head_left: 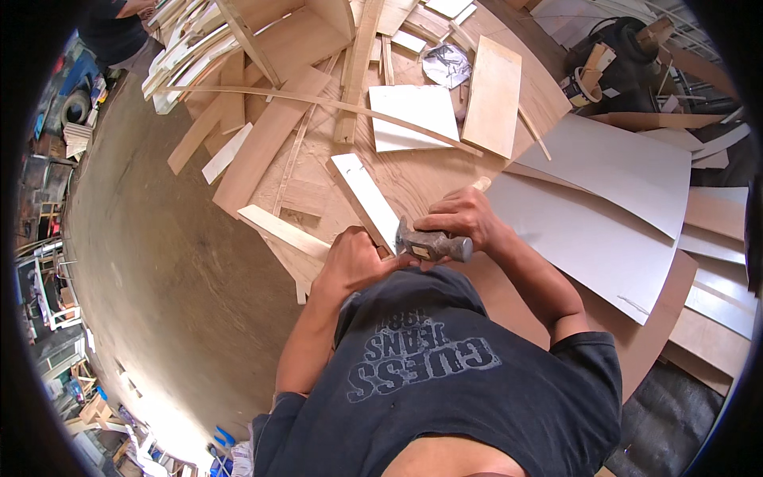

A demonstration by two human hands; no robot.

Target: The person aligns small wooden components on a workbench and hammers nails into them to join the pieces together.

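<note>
My right hand (459, 216) is closed round the handle of a claw hammer (433, 246), just in front of my chest. The pale wooden handle end sticks out beyond my fist. The hammer's claw lies over the near end of a narrow white-faced wooden board (367, 197), and its round striking face points right. Whether the claw touches the board cannot be made out. My left hand (355, 261) grips that near end from the left, its thumb side close beneath the hammer head. Part of its fingers is hidden behind the board.
A wooden worktable (429, 179) carries a white square panel (413, 119), a plywood panel (493, 97), long strips and a bag of nails (447, 65). Large white sheets (588, 215) lie at the right. A pale strip (284, 230) juts past the left edge. Another person (115, 36) stands far left.
</note>
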